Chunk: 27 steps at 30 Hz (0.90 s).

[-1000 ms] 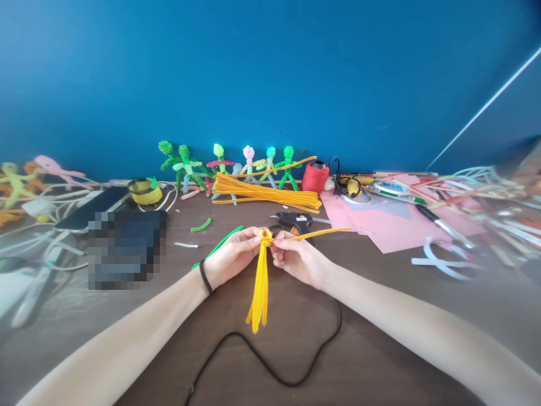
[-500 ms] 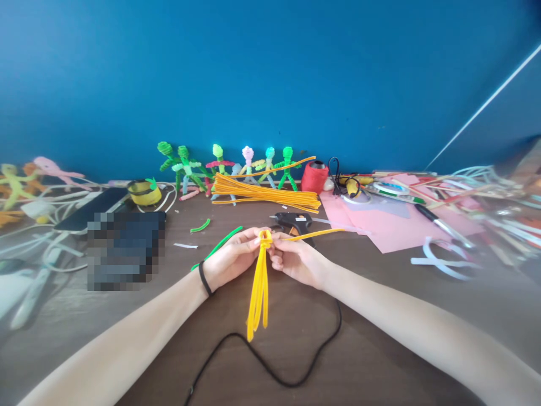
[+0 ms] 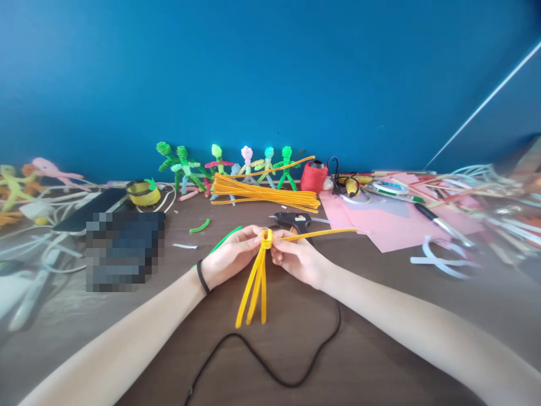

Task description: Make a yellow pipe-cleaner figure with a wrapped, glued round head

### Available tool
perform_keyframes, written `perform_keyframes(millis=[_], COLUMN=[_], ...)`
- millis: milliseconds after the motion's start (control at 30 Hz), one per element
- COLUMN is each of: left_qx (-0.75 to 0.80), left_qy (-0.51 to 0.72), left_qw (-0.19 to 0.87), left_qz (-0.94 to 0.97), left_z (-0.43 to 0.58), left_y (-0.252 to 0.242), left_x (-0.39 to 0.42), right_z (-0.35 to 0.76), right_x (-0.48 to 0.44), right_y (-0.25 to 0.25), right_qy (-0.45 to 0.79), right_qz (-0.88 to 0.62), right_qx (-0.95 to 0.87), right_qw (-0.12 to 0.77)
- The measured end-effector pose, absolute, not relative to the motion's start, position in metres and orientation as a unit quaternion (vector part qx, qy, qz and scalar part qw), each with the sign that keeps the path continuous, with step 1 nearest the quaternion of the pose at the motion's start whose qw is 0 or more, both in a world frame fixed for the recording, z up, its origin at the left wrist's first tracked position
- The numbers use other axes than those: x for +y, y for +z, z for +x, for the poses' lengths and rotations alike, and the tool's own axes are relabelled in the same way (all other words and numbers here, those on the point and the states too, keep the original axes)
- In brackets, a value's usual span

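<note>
Yellow pipe cleaners (image 3: 256, 287), looped and wound together at the top, hang over the table between my hands. My left hand (image 3: 234, 254) is closed, its thumb and fingers pinching the left side of the small loop. On the other side my right hand (image 3: 302, 256) pinches the loop's right edge, and one long yellow strand pokes out past it to the right. Behind my right hand lies a black glue gun (image 3: 296, 220). A green pipe cleaner (image 3: 224, 239) lies partly hidden behind my left hand.
A bundle of orange-yellow pipe cleaners (image 3: 266, 193) lies before several small pipe-cleaner figures (image 3: 217, 158) at the wall. Pink paper (image 3: 384, 228) and a marker (image 3: 443, 225) are at right. A black cord (image 3: 270, 372) curves across the front; a pixelated dark object (image 3: 127, 251) lies left.
The hanging strands have fanned out and swung left, their ends a little higher. The side strand reaches farther right and lies straighter. Both hands keep their pinch in nearly the same place.
</note>
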<state>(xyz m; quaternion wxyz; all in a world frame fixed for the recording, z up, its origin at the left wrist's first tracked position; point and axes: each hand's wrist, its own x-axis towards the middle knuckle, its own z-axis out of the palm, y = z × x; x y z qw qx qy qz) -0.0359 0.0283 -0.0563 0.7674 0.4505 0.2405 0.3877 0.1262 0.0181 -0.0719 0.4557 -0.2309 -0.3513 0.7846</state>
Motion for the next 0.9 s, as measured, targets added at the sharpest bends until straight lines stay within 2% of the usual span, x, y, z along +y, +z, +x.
perform_keyframes(millis=[233,467,767,900], left_qx=[0.322,0.4,0.418,0.405], left_qy=[0.469,0.404,0.374,0.377], left_qw=[0.621,0.449,0.401,0.453], left_qz=[0.539,0.689,0.724,0.699], left_z=[-0.037,-0.037,-0.037,-0.037], left_y=[-0.04,-0.028,-0.032,-0.033], left_x=[0.029,0.025,0.027,0.027], right_z=[0.127,0.126,0.127,0.127], right_x=[0.02,0.016,0.015,0.016], right_y=[-0.067,-0.061,-0.059,-0.061], right_qy=[0.734,0.702,0.694,0.705], right_qz=[-0.27,-0.288,-0.302,-0.287], right_qx=[-0.369,-0.41,-0.418,-0.412], right_qw=[0.501,0.506,0.502,0.5])
